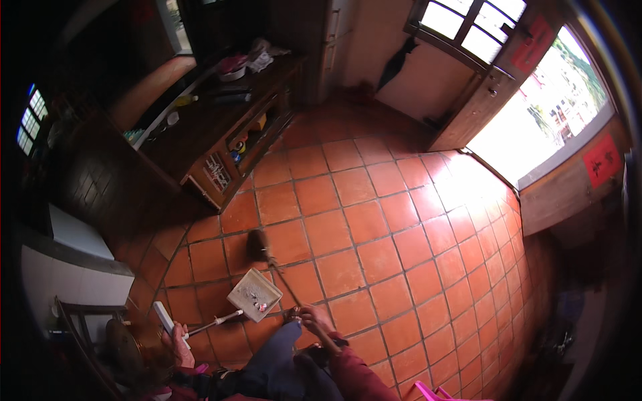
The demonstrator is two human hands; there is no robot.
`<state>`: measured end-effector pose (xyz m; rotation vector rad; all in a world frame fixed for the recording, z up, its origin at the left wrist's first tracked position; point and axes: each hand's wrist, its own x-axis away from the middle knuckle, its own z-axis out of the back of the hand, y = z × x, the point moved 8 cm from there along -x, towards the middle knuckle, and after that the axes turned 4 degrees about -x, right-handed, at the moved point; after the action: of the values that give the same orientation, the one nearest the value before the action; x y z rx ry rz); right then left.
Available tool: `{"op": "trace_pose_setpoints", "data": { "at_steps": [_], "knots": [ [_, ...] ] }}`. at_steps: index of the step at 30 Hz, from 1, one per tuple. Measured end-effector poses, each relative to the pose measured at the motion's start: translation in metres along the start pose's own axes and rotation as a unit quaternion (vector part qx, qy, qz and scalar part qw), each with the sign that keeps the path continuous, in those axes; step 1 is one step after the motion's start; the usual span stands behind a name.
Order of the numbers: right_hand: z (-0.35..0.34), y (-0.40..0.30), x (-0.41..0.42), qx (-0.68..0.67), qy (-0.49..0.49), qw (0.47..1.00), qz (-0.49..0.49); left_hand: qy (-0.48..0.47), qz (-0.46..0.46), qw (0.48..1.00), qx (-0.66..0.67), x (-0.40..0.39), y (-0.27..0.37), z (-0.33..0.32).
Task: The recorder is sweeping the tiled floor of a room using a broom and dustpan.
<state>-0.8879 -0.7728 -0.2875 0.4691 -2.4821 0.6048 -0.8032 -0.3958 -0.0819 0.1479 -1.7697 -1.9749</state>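
Note:
My right hand (pixel 316 319) is closed around the stick of a broom (pixel 285 280). The broom's dark head (pixel 258 245) rests on the tiled floor just beyond the dustpan. At the lower left, my left hand (pixel 179 346) grips the white handle (pixel 164 318) of a long-handled dustpan (pixel 242 292). A thin metal rod (pixel 215 321) joins that handle to the pan. Grey dust and small scraps, some red and white, lie in the pan. Part of the left palm and its fingers is hidden behind the handle.
Terracotta tiles (pixel 331 233) cover the floor. A dark wooden cabinet (pixel 220 135) with things on top and on its shelves stands at the upper left. To the right is an open doorway (pixel 531 125). A pink plastic object (pixel 431 392) shows at the bottom edge.

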Motion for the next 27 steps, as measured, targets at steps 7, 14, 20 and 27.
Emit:
{"op": "trace_pose_setpoints", "data": {
  "at_steps": [7, 14, 20, 27],
  "knots": [
    [0.104, -0.042, 0.138, -0.364, 0.116, 0.924, -0.02, 0.05, -0.01, 0.998, 0.025, -0.032, 0.011, -0.015],
    [0.192, -0.12, 0.2, -0.101, 0.421, 0.893, 0.122, 0.091, 0.014, 0.996, -0.003, -0.054, 0.035, -0.051],
    [0.127, -0.197, 0.193, 0.023, 0.444, 0.885, 0.137, 0.089, 0.011, 0.996, -0.008, -0.074, 0.033, -0.075],
    [0.029, -0.266, 0.123, 0.112, 0.305, 0.945, -0.03, 0.216, 0.038, 0.972, -0.083, -0.092, 0.043, -0.094]
  ]
}}
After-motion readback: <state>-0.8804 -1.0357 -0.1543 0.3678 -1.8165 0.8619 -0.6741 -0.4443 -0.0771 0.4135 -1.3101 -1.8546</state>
